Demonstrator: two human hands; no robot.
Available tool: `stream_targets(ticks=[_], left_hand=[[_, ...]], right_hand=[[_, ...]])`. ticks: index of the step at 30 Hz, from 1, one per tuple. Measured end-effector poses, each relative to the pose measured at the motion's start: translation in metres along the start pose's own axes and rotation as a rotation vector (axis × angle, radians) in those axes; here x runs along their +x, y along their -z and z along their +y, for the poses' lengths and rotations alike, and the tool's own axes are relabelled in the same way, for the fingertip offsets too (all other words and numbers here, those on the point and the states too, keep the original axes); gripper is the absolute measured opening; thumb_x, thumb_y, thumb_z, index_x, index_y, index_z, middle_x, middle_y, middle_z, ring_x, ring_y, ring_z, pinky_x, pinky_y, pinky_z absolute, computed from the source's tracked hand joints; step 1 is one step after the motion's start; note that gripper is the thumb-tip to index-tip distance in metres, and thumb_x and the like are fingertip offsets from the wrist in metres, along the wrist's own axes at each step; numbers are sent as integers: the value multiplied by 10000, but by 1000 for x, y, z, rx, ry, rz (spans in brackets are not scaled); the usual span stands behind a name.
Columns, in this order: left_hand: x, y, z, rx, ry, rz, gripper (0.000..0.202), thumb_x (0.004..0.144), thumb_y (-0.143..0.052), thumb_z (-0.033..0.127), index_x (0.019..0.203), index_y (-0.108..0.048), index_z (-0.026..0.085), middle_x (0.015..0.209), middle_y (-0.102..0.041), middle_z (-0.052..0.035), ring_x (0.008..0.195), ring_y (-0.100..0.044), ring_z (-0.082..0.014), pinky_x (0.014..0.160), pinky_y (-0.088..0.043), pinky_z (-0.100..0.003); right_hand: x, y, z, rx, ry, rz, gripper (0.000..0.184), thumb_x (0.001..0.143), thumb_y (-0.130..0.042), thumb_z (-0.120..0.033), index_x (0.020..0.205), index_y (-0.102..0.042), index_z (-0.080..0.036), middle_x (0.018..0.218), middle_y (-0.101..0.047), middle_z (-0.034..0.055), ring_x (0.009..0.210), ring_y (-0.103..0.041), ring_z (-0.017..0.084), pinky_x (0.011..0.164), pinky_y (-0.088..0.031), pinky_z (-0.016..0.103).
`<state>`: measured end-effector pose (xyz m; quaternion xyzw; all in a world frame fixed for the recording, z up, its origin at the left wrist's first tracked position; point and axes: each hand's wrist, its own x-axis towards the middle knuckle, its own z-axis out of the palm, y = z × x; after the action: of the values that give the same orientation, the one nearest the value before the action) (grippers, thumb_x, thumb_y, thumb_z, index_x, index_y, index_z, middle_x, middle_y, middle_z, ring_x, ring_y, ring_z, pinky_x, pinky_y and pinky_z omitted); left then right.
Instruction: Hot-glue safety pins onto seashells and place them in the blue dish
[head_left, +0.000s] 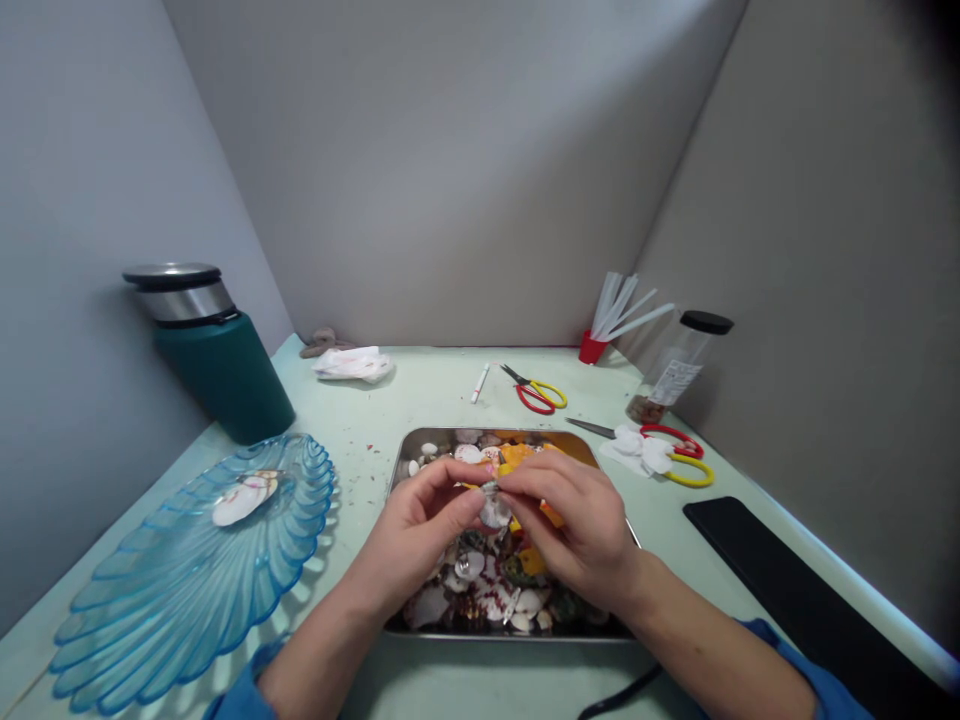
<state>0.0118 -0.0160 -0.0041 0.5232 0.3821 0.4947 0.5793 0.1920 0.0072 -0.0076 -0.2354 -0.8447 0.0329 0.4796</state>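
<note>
A metal tray [510, 634] full of seashells stands in front of me. Over its middle, my left hand [424, 520] and my right hand [574, 515] meet fingertip to fingertip. Thumb and fingers of both hands pinch a small, pale shell [492, 488] between them; its exact shape is mostly hidden. Just below the fingertips shows a white shell [495, 510], and I cannot tell whether it is part of the held piece. Around them lie spotted, white and dark shells [491, 595], with orange-yellow pieces [517, 455] toward the back of the tray.
A blue shell-shaped dish [187, 580] holding a white shell [244, 498] is at left, near a green bottle [225, 370]. Scissors [536, 390], a marker [480, 383], a plastic bag [352, 364], a red cup of glue sticks [592, 347], a jar [679, 370] and more scissors [675, 455] lie beyond.
</note>
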Motion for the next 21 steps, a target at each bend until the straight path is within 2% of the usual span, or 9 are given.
stream_targets(ticks=[10, 21], left_hand=[[0, 0, 0, 13, -17, 1, 145, 744, -697, 223, 883, -677, 184, 881, -694, -17, 812, -621, -150, 752, -499, -246], [0, 0, 1, 19, -15, 18, 145, 724, -714, 216, 861, -688, 178, 886, -701, -27, 850, -623, -168, 791, -483, -260]], right_hand=[[1, 2, -3, -78, 45, 4, 123, 833, -543, -102, 906, -616, -169, 829, -654, 67, 737, -601, 169, 666, -490, 297], [-1, 0, -3, -75, 40, -4, 100, 819, -563, -102, 884, -600, -167, 802, -648, 67, 712, -598, 174, 645, -480, 305]])
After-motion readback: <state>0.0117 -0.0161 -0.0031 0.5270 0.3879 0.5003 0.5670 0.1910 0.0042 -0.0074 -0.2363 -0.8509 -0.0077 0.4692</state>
